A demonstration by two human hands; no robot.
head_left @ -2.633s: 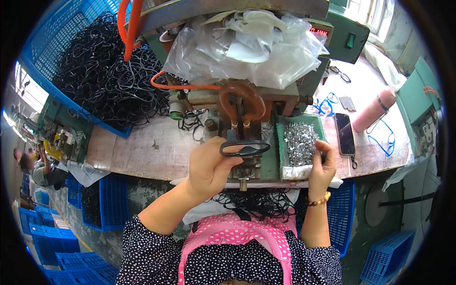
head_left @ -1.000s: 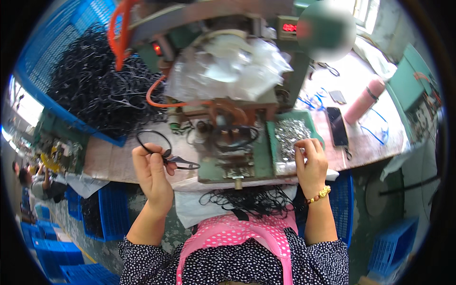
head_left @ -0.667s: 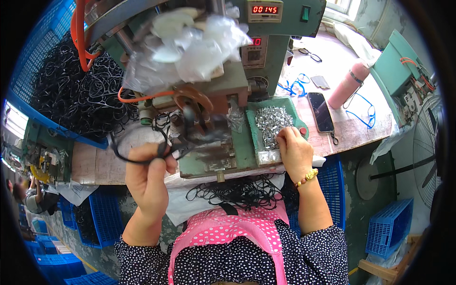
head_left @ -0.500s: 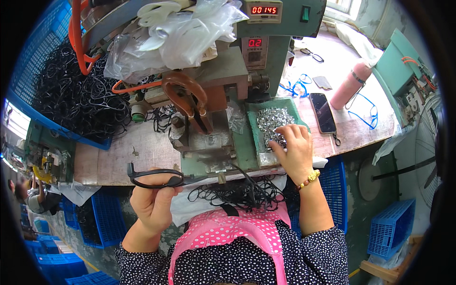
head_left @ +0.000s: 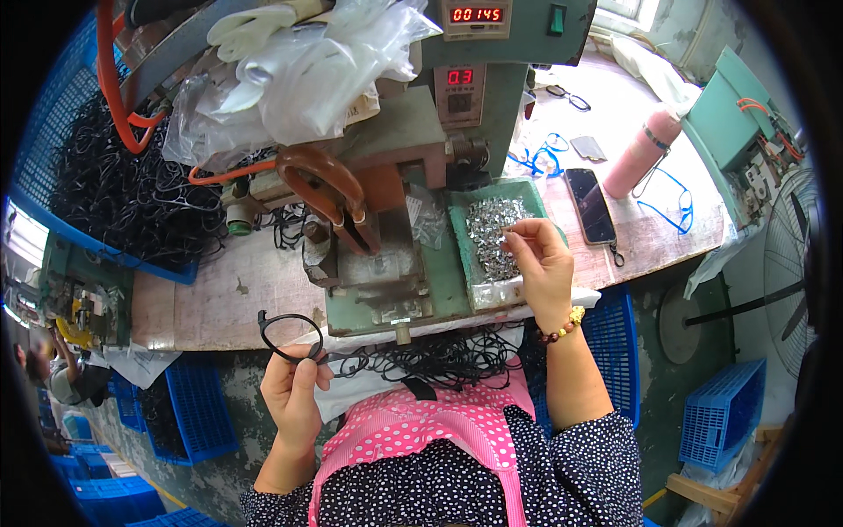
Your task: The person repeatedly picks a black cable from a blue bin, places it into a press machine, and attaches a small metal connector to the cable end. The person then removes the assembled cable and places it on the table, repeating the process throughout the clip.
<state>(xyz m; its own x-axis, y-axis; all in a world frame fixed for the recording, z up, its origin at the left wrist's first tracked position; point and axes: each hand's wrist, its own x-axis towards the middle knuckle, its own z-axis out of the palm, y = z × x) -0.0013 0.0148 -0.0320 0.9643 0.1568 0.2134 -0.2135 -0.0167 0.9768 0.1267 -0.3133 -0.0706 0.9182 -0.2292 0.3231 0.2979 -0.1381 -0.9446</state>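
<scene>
My left hand, at the front edge of the bench, pinches a black eyeglass frame, one rim standing up above the fingers. Over a green-lined tray of small shiny metal parts, my right hand has thumb and forefinger pressed together. Whatever is between those fingertips is too small to make out. To the left of the tray stands a press machine with a brown padded loop at its working head. Several black eyeglass frames lie piled on white cloth across my lap.
A blue crate heaped with black frames stands at the left. On the right of the bench are a phone, a pink bottle and blue glasses. Plastic bags sit on the machine. A fan stands far right.
My right hand has drawn up from the metal parts, and its spread fingers have closed into a pinch. The eyeglass frame in my left hand has turned, with one rim now raised.
</scene>
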